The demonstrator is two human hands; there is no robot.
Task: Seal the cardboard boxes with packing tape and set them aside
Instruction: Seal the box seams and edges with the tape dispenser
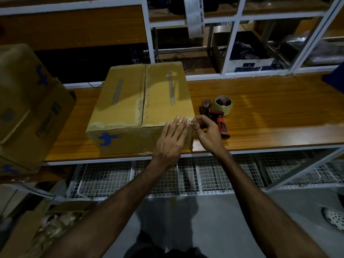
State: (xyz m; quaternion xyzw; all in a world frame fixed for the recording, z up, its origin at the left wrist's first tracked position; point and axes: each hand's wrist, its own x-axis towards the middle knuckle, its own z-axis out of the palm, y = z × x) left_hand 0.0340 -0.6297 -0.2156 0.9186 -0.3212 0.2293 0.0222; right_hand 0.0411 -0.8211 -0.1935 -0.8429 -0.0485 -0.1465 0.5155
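Note:
A closed cardboard box (141, 101) with a blue logo on its near face stands on the wooden table (260, 112). Clear tape runs along its top seam and near top edge. My left hand (170, 140) lies flat with straight fingers on the box's near right face, its fingertips at the top edge. My right hand (205, 132) is at the box's near right corner, where thumb and forefinger pinch the end of the tape. A tape dispenser (218, 112) with a red handle and a roll of clear tape lies on the table just right of the box.
Other cardboard boxes (28, 101) are stacked at the left edge of the table. White shelf frames (229, 43) rise behind the table. A wire mesh shelf (167, 177) sits under it. An open carton (52, 226) stands on the floor at lower left.

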